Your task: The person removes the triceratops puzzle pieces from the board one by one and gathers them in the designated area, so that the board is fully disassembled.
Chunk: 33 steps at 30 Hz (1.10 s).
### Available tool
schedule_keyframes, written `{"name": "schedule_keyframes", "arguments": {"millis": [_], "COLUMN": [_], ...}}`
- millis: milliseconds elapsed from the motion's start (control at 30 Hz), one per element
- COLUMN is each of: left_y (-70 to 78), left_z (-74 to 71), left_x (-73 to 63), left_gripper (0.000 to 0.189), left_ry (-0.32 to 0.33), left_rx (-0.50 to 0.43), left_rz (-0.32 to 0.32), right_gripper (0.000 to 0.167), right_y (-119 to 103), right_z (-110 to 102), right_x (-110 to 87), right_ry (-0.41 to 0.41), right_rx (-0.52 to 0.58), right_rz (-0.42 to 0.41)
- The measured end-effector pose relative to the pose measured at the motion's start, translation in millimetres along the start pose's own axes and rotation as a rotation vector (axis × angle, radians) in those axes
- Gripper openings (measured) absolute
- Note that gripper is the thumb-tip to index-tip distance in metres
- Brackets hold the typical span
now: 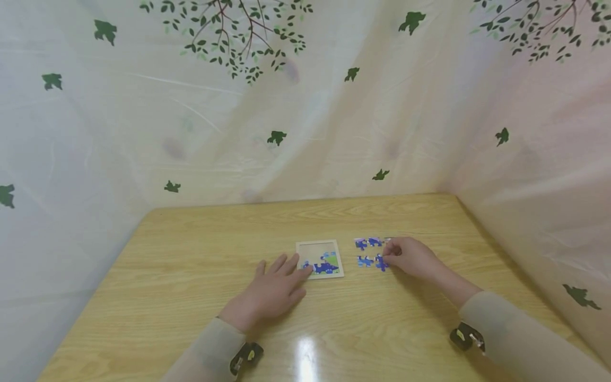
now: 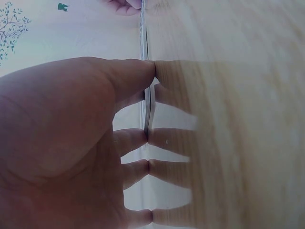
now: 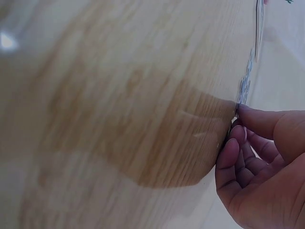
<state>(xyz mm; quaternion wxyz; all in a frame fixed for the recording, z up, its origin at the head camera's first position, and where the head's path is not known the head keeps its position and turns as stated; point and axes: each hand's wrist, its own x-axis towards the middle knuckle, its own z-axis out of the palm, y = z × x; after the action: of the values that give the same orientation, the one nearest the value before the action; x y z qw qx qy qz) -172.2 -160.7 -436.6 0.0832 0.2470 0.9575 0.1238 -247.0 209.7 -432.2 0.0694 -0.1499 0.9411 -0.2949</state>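
"Pale wood, that puzzle frame (image 1: pixel 312 252). Just the one?"

"One, lying flat on the wood-grain table (image 1: pixel 238 228). Joined pieces (image 1: pixel 326 268), blue and green, fill much of its lower part; bare board shows above them."

"Any writing?"

"Two black wrist devices (image 1: pixel 246 358) sit nearer the person than the frame, but their markings are too small to read."

"And loose pieces (image 1: pixel 365 261)?"

"At least four, mostly blue, just right of the frame in two rows; a bit of another peeks out by the right hand (image 1: pixel 409 257)."

"What's that hand doing?"

"It's right of the frame, thumb and fingers curled close together, at the lower row's right-hand piece. Whether they're clamped on it, I cannot tell."

"The left hand (image 1: pixel 272 289)?"

"At the frame's left edge, fingers straight and spread apart, one fingertip over the lower left corner."

"Beyond the frame?"

"A pale curtain (image 1: pixel 229 148) with two leafy branches and ten separate dark green patches."
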Motion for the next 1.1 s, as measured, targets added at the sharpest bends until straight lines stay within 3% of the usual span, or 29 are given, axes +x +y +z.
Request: {"name": "schedule_keyframes", "arguments": {"millis": [900,1100], "left_y": [-0.5,0.5], "left_z": [0.2,-0.9], "left_x": [1.2,0.6], "left_gripper": [0.055,0.055], "left_ry": [0.001,-0.001], "left_rx": [0.007,0.005], "left_rz": [-0.003,-0.003], "right_gripper": [0.004,0.009], "right_y": [1.8,-10.6], "right_z": [0.8,-5.2], "right_x": [0.7,4.6], "right_ry": [0.011,0.057], "right_rx": [-0.012,0.008], "right_rz": [-0.005,0.025]}}
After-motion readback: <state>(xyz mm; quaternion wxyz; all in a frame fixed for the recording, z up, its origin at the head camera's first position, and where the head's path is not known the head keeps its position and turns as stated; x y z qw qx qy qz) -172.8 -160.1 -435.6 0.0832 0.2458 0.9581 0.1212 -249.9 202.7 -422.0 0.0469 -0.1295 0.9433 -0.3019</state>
